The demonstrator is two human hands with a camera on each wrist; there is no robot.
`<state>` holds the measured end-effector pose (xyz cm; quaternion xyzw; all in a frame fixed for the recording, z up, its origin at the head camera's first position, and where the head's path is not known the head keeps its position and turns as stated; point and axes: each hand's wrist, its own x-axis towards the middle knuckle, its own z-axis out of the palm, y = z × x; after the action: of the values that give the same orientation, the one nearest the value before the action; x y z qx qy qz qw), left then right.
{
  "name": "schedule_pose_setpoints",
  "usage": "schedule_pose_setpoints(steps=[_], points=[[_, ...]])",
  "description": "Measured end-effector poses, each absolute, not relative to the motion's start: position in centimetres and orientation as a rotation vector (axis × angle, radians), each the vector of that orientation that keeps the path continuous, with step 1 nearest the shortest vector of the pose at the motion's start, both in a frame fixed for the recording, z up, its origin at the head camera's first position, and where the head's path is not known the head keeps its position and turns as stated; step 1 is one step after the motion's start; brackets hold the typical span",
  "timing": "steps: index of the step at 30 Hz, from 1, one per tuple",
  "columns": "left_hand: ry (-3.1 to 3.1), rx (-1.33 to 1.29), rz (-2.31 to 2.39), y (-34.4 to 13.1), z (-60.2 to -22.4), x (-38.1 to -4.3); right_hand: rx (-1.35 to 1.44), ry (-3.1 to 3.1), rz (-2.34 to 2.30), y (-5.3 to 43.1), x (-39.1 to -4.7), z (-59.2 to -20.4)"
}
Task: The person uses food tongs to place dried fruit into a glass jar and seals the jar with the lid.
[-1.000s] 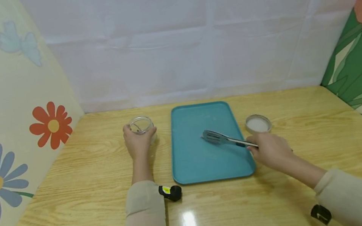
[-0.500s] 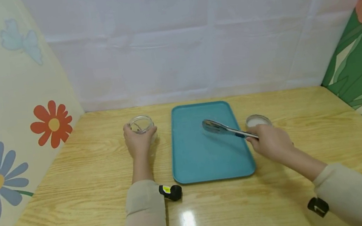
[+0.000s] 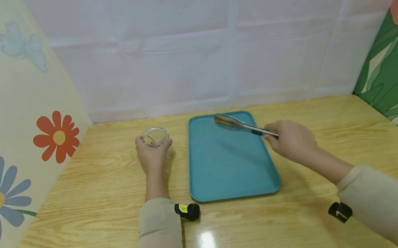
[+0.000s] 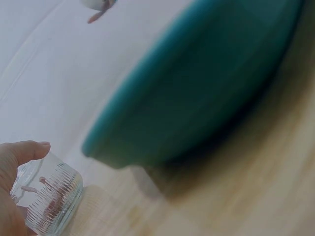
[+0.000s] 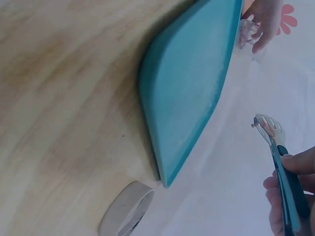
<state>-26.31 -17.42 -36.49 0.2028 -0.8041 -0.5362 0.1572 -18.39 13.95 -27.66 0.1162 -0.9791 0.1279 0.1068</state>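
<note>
My left hand [image 3: 152, 157] grips a clear glass jar [image 3: 159, 136] left of the tray, its mouth upward. Through the ribbed wall of the jar [image 4: 59, 196], several reddish-brown pieces show in the left wrist view. Metal tongs [image 3: 244, 126] are in my right hand [image 3: 293, 141], raised over the far part of the blue tray [image 3: 233, 169]. In the right wrist view, a small reddish-brown piece [image 5: 267, 129] shows between the tips of the tongs [image 5: 288, 191]; its kind is unclear.
A shallow round lid [image 5: 120, 209] lies on the wooden table [image 3: 96, 229] right of the tray; my right hand hides it in the head view. A white cloth backdrop [image 3: 207, 68] closes off the rear, with painted panels at both sides.
My right hand has lifted the tongs and moved them away from me, from mid-tray to above its far edge. The lid is now covered. My left hand and the jar stay put.
</note>
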Motion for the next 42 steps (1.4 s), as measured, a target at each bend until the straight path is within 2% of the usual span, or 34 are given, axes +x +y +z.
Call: schedule_pose_setpoints(steps=[19, 42], points=[[-2.296, 0.580, -1.539, -17.4, -36.4, -26.3, 0.355, -2.883, 0.412, 10.5, -20.4, -25.3], [-2.300, 0.570, -1.525, -17.5, -36.6, -26.4, 0.392, -2.875, 0.519, 5.7, -21.5, -25.0]])
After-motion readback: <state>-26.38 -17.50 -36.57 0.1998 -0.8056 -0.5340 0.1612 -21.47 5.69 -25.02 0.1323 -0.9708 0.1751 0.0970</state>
